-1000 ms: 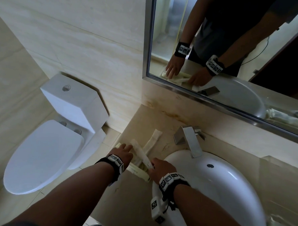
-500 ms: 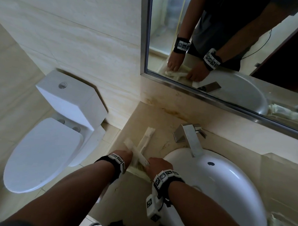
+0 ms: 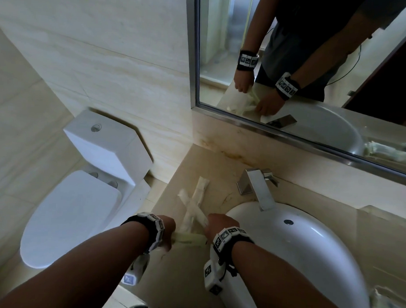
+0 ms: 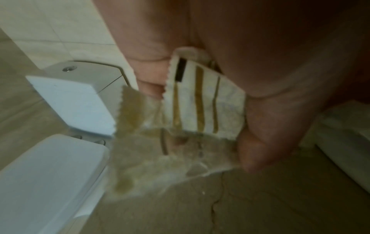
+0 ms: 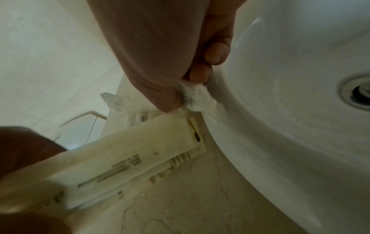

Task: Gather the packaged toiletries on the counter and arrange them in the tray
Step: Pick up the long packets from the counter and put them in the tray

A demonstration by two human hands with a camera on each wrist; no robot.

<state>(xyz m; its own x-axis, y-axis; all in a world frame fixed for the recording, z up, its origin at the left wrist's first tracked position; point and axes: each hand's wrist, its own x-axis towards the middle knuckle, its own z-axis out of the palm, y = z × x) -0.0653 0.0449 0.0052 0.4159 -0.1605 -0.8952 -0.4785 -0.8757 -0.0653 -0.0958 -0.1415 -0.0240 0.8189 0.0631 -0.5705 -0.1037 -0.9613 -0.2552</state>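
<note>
On the beige counter (image 3: 214,164), left of the sink, two long white packets lie crossed. My right hand (image 3: 218,225) pinches the near end of one white packet (image 3: 192,207) (image 5: 192,95) between thumb and finger. The other white packet (image 3: 200,190) lies free under it. My left hand (image 3: 168,231) grips a cream packet with gold stripes (image 3: 188,237) (image 4: 204,102) (image 5: 140,158) and holds it crosswise just above the counter's front edge. A second blurred packet (image 4: 160,158) hangs below it in the left wrist view. A clear tray (image 3: 386,303) with wrapped items shows at the bottom right.
The white sink basin (image 3: 309,254) bulges right beside my right hand, with a chrome faucet (image 3: 258,190) behind it. A toilet (image 3: 75,209) stands below the counter's left edge. A mirror (image 3: 315,65) covers the wall behind.
Both hands have drawn back toward the counter's front edge. The left hand, earlier laid over the packets, now grips the cream one and has lifted it. The right hand still pinches the white packet.
</note>
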